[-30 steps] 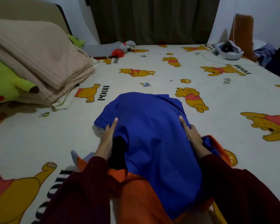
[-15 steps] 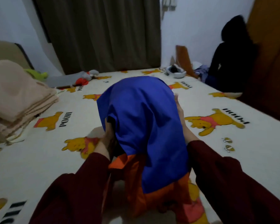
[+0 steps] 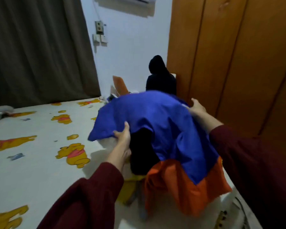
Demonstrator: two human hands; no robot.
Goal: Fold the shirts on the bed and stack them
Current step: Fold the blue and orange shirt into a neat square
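A pile of shirts is held up above the bed's (image 3: 40, 171) right edge: a blue shirt (image 3: 155, 123) draped on top, a black one (image 3: 141, 154) under it, an orange one (image 3: 185, 187) hanging lowest. The left hand (image 3: 123, 135) pinches the blue shirt's left edge, thumb on top. The right hand (image 3: 196, 107) grips its far right edge, arm stretched forward. Both sleeves are maroon. The sheet shows yellow cartoon bears; no writing is readable.

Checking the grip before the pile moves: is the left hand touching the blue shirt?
Touching. The head view shows the left hand with its thumb over the blue shirt edge, fingers beneath, pinching it.
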